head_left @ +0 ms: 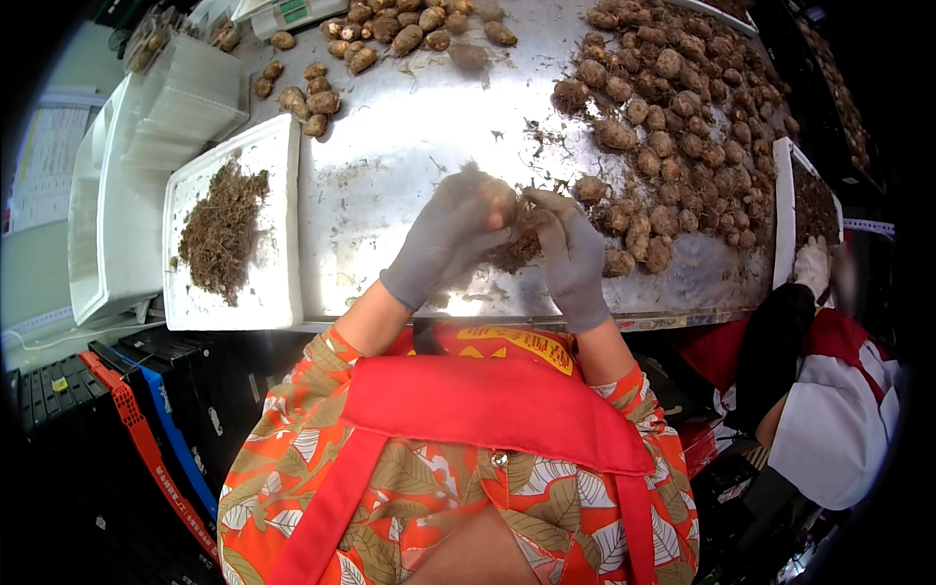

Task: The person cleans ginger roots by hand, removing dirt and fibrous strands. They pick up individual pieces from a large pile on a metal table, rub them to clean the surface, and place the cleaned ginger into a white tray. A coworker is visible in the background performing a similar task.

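My left hand [447, 235], in a grey glove, holds a brown taro corm [499, 199] above the metal table. Close by on the right, my right hand [576, 256] wears a matching glove, its fingers curled beside the corm and brown root fibres. Blur hides whether those fingers grip anything. A clump of peeled fibres and dirt [515, 252] shows between and below both hands. To the right spreads a large heap of hairy taro corms [684, 139]. Cleaner taro corms [408, 38] lie at the table's far side, with a small group [316, 102] nearer the left.
On the left, a white foam tray [281, 292] holds a pile of root fibres [225, 227]. Beyond it stand plastic bins [110, 212] and a scale [296, 14]. At right, another person's gloved hand [813, 267] reaches into a foam box [784, 212]. Crates [139, 431] stand below left.
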Demonstrator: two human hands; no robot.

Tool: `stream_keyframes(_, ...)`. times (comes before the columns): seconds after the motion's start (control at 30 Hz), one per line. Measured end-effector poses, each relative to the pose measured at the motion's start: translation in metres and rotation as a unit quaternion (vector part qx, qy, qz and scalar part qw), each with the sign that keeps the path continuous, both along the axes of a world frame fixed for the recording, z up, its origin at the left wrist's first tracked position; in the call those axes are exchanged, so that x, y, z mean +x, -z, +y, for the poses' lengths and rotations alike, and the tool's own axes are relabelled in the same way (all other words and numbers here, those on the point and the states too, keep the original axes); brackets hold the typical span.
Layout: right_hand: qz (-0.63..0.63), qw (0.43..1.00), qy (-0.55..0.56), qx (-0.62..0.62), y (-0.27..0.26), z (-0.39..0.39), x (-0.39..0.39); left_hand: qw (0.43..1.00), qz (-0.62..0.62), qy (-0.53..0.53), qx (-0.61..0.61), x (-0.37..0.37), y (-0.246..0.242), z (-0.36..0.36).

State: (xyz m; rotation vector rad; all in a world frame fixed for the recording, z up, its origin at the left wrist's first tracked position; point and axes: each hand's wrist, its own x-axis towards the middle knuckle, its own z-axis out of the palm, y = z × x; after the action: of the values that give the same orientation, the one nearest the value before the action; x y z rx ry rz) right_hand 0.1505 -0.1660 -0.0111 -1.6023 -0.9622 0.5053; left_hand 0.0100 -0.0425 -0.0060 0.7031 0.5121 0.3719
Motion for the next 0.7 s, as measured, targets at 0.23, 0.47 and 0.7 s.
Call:
stream_keyframes(0.23,-0.231,0.971,0.036,0.054,0.000,0.014,-0.006,0.995,0.067,0.027,0.075,0.009,-0.003,-0.009)
stream_keyframes(0.47,-0.191,0.981,0.002,0.036,0.017,0.017,0.009,0.997,0.080,-0.018,0.013,0.014,-0.018,-0.021)
stream_keyframes(0.7,0.003,0.992,0.026,-0.125,0.022,-0.002,0.019,0.998,0.038,0.039,0.029,0.006,0.004,-0.005)
